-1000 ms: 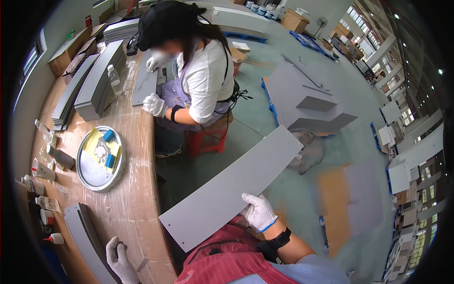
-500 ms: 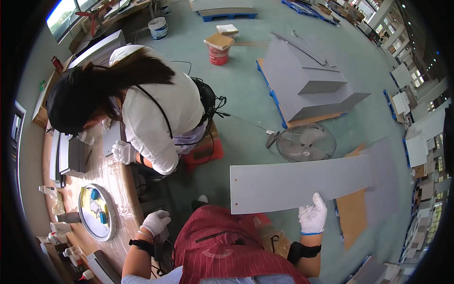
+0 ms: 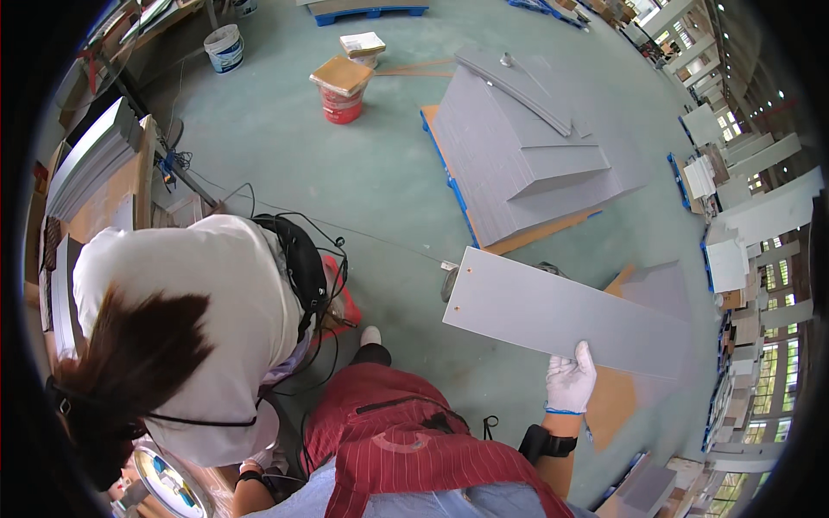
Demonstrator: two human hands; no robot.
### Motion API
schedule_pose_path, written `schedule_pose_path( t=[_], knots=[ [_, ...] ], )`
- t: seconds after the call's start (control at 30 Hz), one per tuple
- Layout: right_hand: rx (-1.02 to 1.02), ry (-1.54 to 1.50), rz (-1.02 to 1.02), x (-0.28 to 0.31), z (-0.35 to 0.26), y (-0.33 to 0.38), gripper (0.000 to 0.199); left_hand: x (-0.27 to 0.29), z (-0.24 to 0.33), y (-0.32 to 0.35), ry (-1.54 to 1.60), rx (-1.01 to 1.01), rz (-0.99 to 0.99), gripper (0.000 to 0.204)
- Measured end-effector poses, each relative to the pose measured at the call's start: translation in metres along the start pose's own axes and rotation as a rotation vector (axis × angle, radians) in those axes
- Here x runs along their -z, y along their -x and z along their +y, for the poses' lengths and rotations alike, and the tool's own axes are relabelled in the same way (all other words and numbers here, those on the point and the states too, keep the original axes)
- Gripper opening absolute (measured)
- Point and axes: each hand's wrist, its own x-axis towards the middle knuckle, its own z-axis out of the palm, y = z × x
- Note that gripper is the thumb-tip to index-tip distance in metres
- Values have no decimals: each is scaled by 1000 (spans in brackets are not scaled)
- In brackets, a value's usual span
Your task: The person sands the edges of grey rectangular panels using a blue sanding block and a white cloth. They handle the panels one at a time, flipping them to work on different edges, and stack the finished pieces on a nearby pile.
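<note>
My right hand [image 3: 571, 380], in a white glove with a blue cuff, grips the near long edge of a long flat grey panel [image 3: 553, 315]. The panel hangs level over the green floor to my right, with small holes at its left end. My left forearm [image 3: 246, 488] reaches down toward the lower left. Its hand is mostly hidden behind a co-worker in a white shirt [image 3: 199, 319], who bends over close on my left. I wear a red striped apron [image 3: 406, 449].
A stack of grey panels [image 3: 518, 164] lies on a blue pallet ahead. A red bucket [image 3: 341, 99] and a white bucket [image 3: 226, 47] stand farther off. A wooden workbench [image 3: 108, 198] with grey boards runs along the left, and a round metal tray [image 3: 173, 483] sits at the lower left.
My view has swung right, away from the workbench. The grey panel has travelled right with my right hand, out over the floor. My left hand has left the bench and dropped out of sight.
</note>
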Motion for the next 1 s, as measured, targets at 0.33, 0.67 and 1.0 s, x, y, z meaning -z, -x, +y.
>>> schedule_pose_path(
  t=[0.33, 0.67, 1.0],
  knots=[
    [-216, -89, -43, -193, 84, -195, 25, 1, 212, -30, 209, -23, 370, 36],
    [-369, -240, -11, -375, 168, -482, 22, -12, 446, -41, 308, -34, 561, 34],
    [-487, -315, 17, -519, 256, -701, 37, -45, 622, 4, 432, 82, 699, 32]
  ],
)
